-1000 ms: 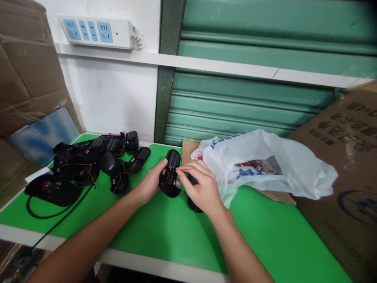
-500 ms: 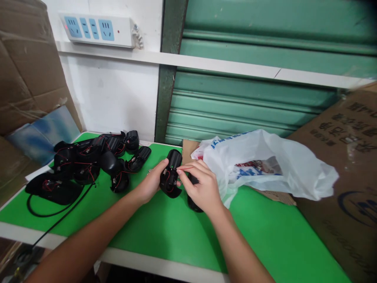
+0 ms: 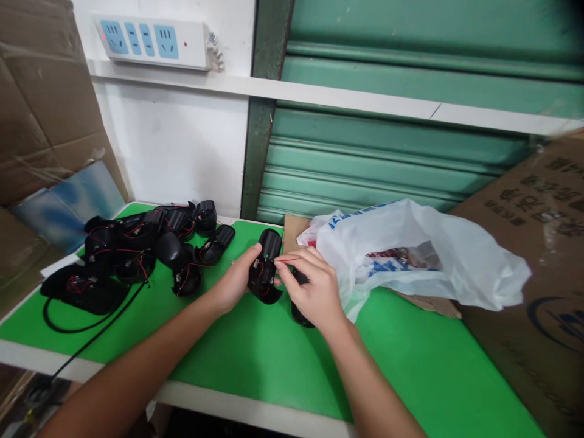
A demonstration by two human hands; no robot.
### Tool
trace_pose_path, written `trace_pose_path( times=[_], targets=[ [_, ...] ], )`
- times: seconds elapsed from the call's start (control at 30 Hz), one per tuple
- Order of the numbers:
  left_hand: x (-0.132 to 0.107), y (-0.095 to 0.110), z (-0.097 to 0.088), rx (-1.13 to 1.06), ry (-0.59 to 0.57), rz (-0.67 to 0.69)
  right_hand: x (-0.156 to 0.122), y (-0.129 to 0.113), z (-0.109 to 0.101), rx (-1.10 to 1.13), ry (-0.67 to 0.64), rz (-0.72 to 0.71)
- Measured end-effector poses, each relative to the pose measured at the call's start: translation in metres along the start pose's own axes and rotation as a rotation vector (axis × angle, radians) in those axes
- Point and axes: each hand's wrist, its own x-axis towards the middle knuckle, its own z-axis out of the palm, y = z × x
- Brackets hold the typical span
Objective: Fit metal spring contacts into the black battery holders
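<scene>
My left hand [image 3: 235, 281] grips a black plastic shell [image 3: 266, 266] with red wires inside, held just above the green table top [image 3: 255, 353]. My right hand [image 3: 312, 287] pinches a thin red wire [image 3: 288, 260] at the open side of that shell. Under my right palm lies another black part [image 3: 301, 315], mostly hidden. A pile of similar black shells with red wires [image 3: 137, 249] lies to the left of my hands.
A white plastic bag [image 3: 424, 258] with small parts lies right of my hands on a cardboard sheet. Cardboard boxes stand at far right [image 3: 538, 243] and far left [image 3: 41, 103]. A black cable [image 3: 77, 331] loops near the left table edge. A power strip [image 3: 150, 39] hangs on the wall.
My hands stay almost where they were, with small finger movement on the red wire. The camera has shifted slightly.
</scene>
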Motion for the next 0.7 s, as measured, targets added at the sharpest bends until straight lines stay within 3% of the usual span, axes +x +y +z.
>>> trace_pose_path(
  times=[0.33,0.6,0.7],
  targets=[
    [-0.0002,-0.003,-0.0007,0.008,0.006,0.074,-0.0013,-0.0022,0.0029,-0.009,0.046,-0.02],
    [0.0021,-0.0035,0.0007,0.184,0.074,0.373,-0.0027,-0.0014,0.007,-0.001,0.064,-0.028],
    [0.0044,-0.0037,-0.0028,0.219,0.068,0.403,-0.0034,0.001,0.0077,-0.006,0.062,-0.039]
  ],
)
